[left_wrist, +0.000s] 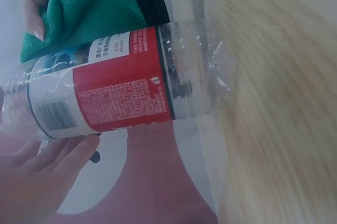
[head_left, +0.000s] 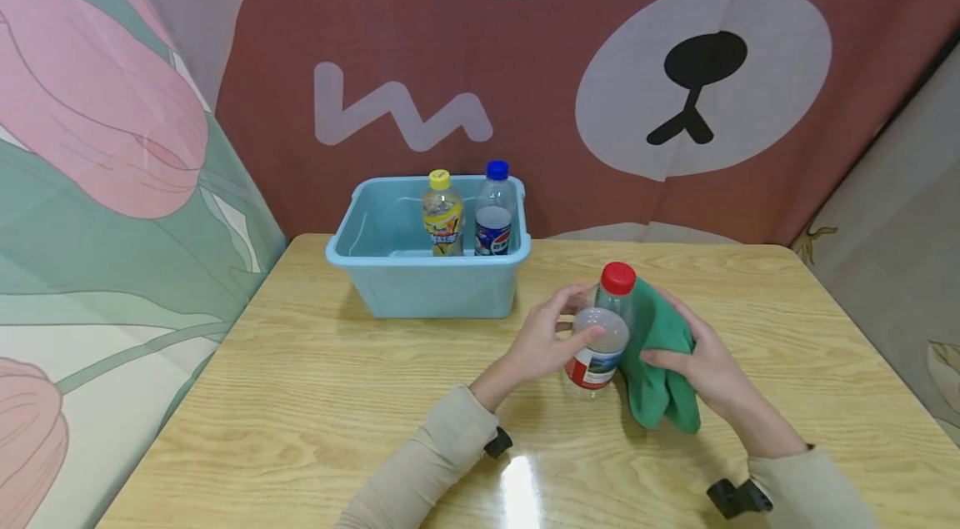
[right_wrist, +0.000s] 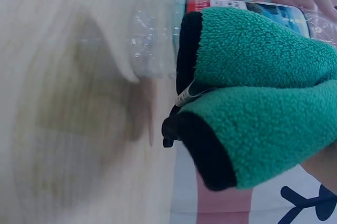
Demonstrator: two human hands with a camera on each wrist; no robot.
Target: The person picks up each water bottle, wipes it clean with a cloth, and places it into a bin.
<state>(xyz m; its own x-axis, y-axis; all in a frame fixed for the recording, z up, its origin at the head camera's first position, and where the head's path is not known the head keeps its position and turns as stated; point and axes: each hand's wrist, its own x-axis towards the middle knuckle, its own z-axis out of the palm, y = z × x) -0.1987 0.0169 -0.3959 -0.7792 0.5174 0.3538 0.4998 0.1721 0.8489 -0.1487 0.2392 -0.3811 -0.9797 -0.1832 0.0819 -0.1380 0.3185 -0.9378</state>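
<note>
My left hand (head_left: 551,335) grips a clear plastic bottle (head_left: 597,337) with a red cap and a red, white and blue label, thumb on its near side. In the left wrist view the bottle (left_wrist: 121,81) shows its barcode and red label panel, its base by the tabletop. A green cloth (head_left: 660,362) is bunched in my right hand (head_left: 705,358) and lies against the bottle's right side. Up close in the right wrist view, the cloth (right_wrist: 258,103) has a fuzzy surface and black edging; it hides part of the bottle (right_wrist: 158,39).
A light blue plastic bin (head_left: 442,287) stands at the back left of the wooden table (head_left: 337,412). Inside it are a yellow-capped bottle (head_left: 442,217) and a blue-capped bottle (head_left: 494,212). Patterned cloth hangings (head_left: 525,79) rise behind the table.
</note>
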